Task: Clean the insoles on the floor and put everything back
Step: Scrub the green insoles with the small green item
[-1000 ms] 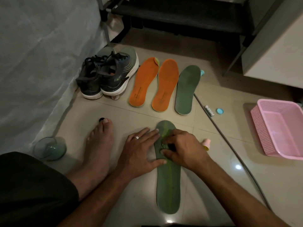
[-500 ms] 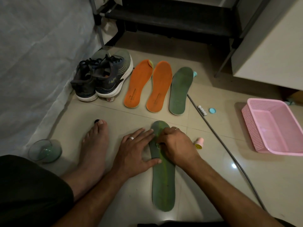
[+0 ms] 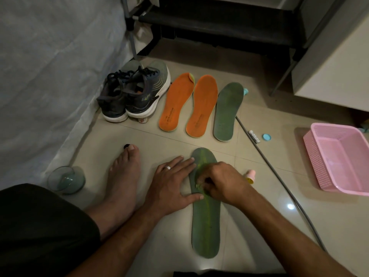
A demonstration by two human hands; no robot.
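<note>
Left hand (image 3: 171,184) lying spread flat, pinning the long dark-green foam insole (image 3: 205,216) to the tiled floor (image 3: 159,142); right hand (image 3: 221,181) pressing bunched fingertips onto it.

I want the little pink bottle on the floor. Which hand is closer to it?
The right hand. It is scrubbing the green insole just beside the pink bottle. The left hand presses the insole's other edge, farther from the bottle.
</note>
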